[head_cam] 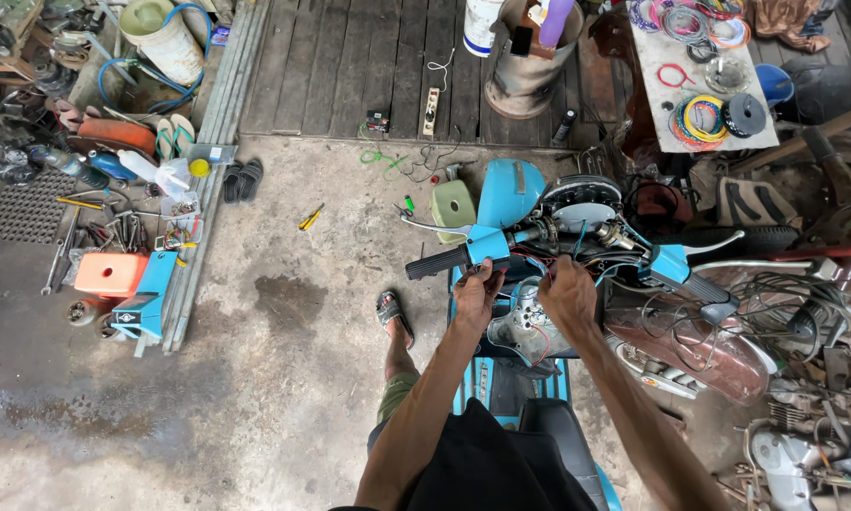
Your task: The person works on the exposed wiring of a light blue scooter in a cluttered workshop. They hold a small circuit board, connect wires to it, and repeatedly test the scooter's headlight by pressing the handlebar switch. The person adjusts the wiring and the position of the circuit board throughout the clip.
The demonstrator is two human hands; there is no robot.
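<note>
So the blue scooter [501,203] sits right of centre in the frame, with its headlight housing pulled apart and the handlebar [577,248] running across, black rubber ends on both sides. A mess of loose wires [591,254], red, blue and black, spills out of the middle just above the round speedometer [529,322]. The blue front cover stands up just behind it, next to a pale green box [454,203].

Packaging-wise: an orange plastic case [110,274] and a blue box [146,303] with a diamond-shaped label lie at mid left on the concrete floor [283,378]; a white bucket [482,24] is at the top centre by a rusty metal drum [525,71]. Coils of coloured wire sit on the desk [662,104] in the upper right.

Both arms reach forward from the bottom of the frame. The left hand [477,293] has its grip pinched closed on the wires under the left bar end, and the right hand [567,289] is curled, fingers closed on the wires at the centre.
</note>
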